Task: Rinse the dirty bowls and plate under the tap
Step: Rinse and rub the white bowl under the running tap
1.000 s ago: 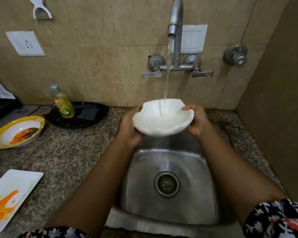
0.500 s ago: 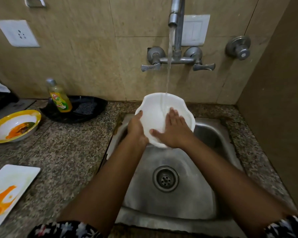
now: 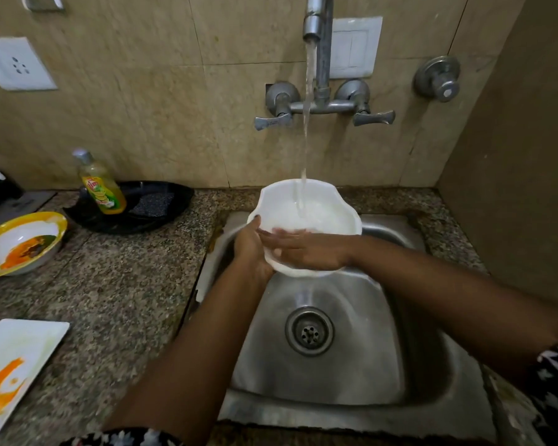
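**First bowl under the tap, two dishes still waiting**

The white bowl (image 3: pixel 306 217) is held over the sink (image 3: pixel 335 365), tipped toward the person, with the stream from the tap (image 3: pixel 313 24) falling into its far side. The left hand (image 3: pixel 250 246) grips the bowl's left rim, thumb hooked over the edge. The right hand (image 3: pixel 306 249) lies inside the bowl with its fingers straight and flat against the near wall, apparently rubbing; motion blur around the fingertips makes it hard to say exactly where they touch. No orange stain shows in the bowl, so this piece looks close to rinsed.

Left to do, by my judgement: the yellow-rimmed bowl (image 3: pixel 20 244) on the counter (image 3: pixel 126 300) still carries orange residue, and so does the white plate (image 3: pixel 10 371) near the front edge. Neither has been touched. A soap bottle (image 3: pixel 102 185) stands on a black tray (image 3: pixel 149 210) behind them.

A second ago both hands held the bowl by its rim, one at each side, level under the stream. Half a second ago the right hand had let go and lay flat inside, fingers pointing up toward the tap. Now it has swung across, fingers pointing left toward the other hand, and the bowl sits a little lower
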